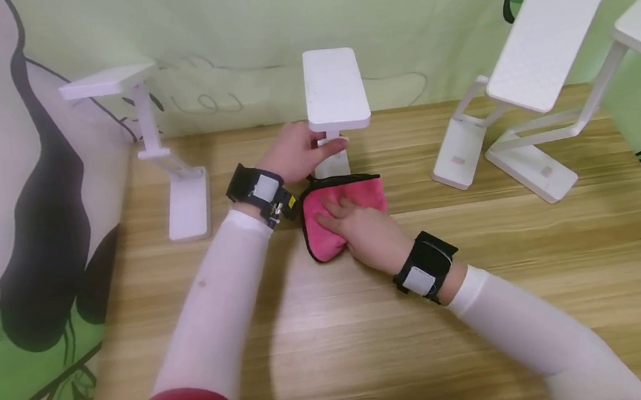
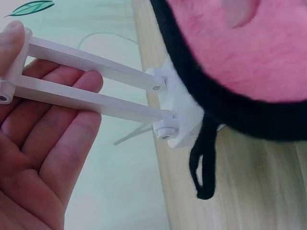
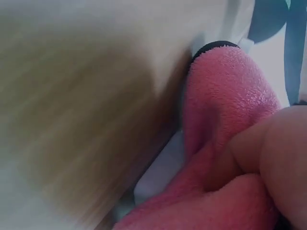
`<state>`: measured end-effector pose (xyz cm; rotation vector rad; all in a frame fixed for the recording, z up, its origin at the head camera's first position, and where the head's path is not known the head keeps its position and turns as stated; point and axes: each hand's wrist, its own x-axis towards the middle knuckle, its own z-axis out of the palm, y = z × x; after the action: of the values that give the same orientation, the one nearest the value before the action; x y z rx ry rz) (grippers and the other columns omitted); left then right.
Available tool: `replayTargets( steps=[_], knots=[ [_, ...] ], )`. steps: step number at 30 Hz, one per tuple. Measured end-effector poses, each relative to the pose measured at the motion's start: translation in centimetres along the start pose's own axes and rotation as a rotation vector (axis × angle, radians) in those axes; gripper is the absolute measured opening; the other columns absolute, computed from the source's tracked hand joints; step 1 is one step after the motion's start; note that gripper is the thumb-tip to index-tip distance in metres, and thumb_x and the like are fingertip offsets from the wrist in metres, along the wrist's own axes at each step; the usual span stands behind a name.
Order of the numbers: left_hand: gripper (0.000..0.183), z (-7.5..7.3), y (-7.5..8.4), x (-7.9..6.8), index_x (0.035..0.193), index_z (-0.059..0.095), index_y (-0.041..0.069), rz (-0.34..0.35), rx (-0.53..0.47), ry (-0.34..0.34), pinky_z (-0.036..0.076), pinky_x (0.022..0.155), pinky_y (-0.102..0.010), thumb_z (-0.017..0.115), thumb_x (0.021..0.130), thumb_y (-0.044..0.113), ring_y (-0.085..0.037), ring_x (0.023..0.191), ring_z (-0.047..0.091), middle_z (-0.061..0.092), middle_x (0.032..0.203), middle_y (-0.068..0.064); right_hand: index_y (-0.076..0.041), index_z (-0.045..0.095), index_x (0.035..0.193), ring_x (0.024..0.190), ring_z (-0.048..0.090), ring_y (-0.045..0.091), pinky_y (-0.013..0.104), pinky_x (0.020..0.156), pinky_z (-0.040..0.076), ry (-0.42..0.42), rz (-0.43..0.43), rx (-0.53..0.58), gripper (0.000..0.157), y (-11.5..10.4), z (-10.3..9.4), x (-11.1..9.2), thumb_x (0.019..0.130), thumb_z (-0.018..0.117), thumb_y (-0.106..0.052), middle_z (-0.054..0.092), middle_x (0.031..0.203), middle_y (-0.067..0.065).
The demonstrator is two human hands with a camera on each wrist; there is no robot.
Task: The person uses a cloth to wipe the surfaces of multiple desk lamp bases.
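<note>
A white desk lamp (image 1: 337,89) stands in the middle by the back wall, its flat head on a folding two-bar arm (image 2: 96,103). My left hand (image 1: 292,154) grips this arm near its hinge, thumb on one side and fingers behind the bars. A fluffy pink cloth (image 1: 373,192) with black edging and a black loop (image 2: 207,167) covers much of the lamp's base (image 3: 160,167). My right hand (image 1: 373,236) holds the cloth against the base, its fingers pressed into the folds. The fingertips are partly hidden in the pile.
Another white lamp (image 1: 188,204) stands to the left. Two more lamps stand to the right, one with its head tilted up (image 1: 547,37) and one at the far right (image 1: 532,164). A painted wall (image 1: 217,32) borders the wooden tabletop (image 1: 332,350).
</note>
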<state>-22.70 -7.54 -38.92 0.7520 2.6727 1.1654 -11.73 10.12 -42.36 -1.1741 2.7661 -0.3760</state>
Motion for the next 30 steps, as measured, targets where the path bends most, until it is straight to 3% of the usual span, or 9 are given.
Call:
replayTargets(
  steps=[6, 11, 20, 30],
  knots=[
    [0.029, -0.3, 0.1, -0.3, 0.12, 0.068, 0.02, 0.029, 0.003, 0.027, 0.047, 0.067, -0.029, 0.067, 0.095, 0.036, -0.012, 0.076, 0.056, 0.067, 0.092, 0.002, -0.014, 0.06, 0.136, 0.13, 0.045, 0.028, 0.043, 0.092, 0.052, 0.07, -0.04, 0.056, 0.049, 1.4, 0.0, 2.6, 0.092, 0.053, 0.005, 0.049, 0.146, 0.011],
    [0.029, 0.2, -0.1, -0.2, 0.115, 0.07, 0.022, 0.022, 0.056, 0.04, 0.041, 0.066, -0.03, 0.066, 0.095, 0.043, -0.015, 0.073, 0.052, 0.064, 0.082, 0.001, -0.012, 0.061, 0.134, 0.131, 0.042, 0.025, 0.041, 0.099, 0.047, 0.13, -0.041, 0.082, 0.051, 2.8, 0.4, 4.7, 0.088, 0.054, 0.009, 0.049, 0.145, 0.01],
    [0.028, 0.4, -0.3, -0.3, 0.114, 0.07, 0.019, 0.022, 0.036, 0.065, 0.039, 0.062, -0.03, 0.066, 0.095, 0.039, -0.015, 0.069, 0.051, 0.063, 0.077, 0.0, -0.017, 0.053, 0.143, 0.138, 0.034, 0.029, 0.045, 0.092, 0.051, 0.116, -0.016, 0.065, 0.065, 2.4, 0.7, 3.0, 0.084, 0.055, 0.01, 0.04, 0.152, 0.013],
    [0.033, 0.4, -0.1, -0.1, 0.121, 0.067, 0.02, 0.049, 0.041, 0.062, 0.042, 0.063, -0.03, 0.065, 0.095, 0.04, -0.015, 0.069, 0.053, 0.065, 0.083, 0.001, -0.014, 0.056, 0.14, 0.139, 0.032, 0.03, 0.047, 0.103, 0.044, 0.112, -0.016, 0.072, 0.057, 2.2, 0.5, 2.1, 0.087, 0.054, 0.007, 0.045, 0.149, 0.014]
  ],
)
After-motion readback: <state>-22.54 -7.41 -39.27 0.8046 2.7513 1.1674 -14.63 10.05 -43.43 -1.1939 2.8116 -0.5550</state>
